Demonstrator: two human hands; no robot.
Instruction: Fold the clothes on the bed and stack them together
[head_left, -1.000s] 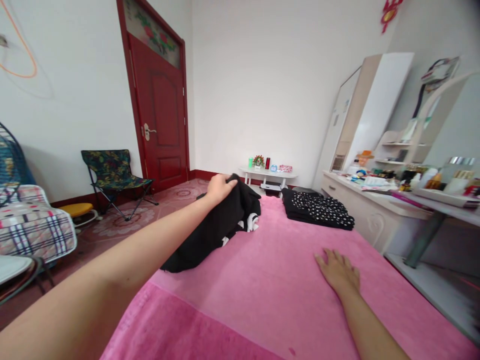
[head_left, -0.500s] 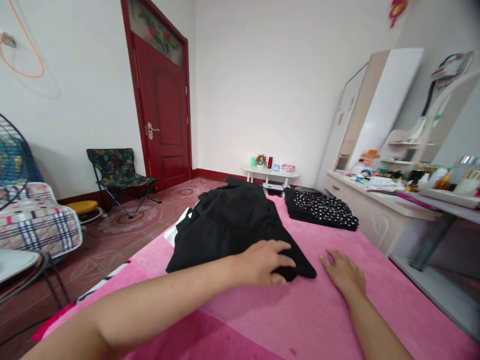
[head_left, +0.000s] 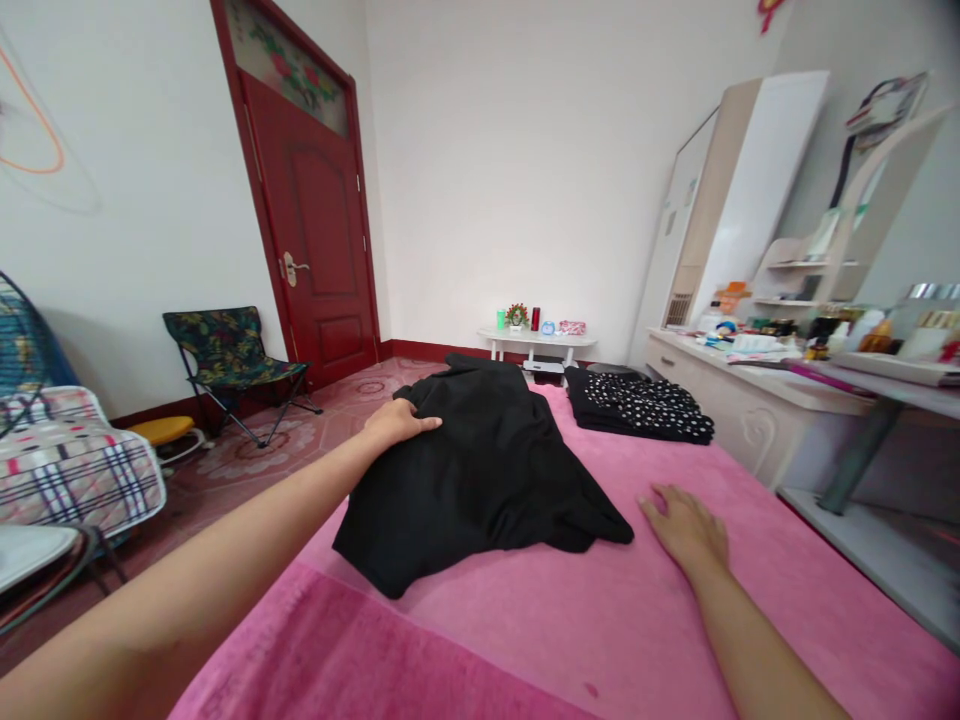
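A black garment (head_left: pixel 480 470) lies spread and rumpled on the pink bed cover (head_left: pixel 570 620). My left hand (head_left: pixel 396 424) reaches out to the garment's left edge, its fingers lying on the cloth. My right hand (head_left: pixel 684 526) rests flat on the pink cover, fingers stretched out, just right of the garment's near corner and apart from it. A folded black piece with white dots (head_left: pixel 637 408) lies at the far end of the bed.
A red door (head_left: pixel 315 210) and a folding chair (head_left: pixel 225 355) stand at the left. A small white table (head_left: pixel 536 345) sits by the far wall. A cluttered white dresser (head_left: pixel 757 385) with a mirror runs along the bed's right side.
My left hand dragged the black garment toward me and spread it out, then moved from its near corner back to its left edge. My right hand stayed flat on the cover.
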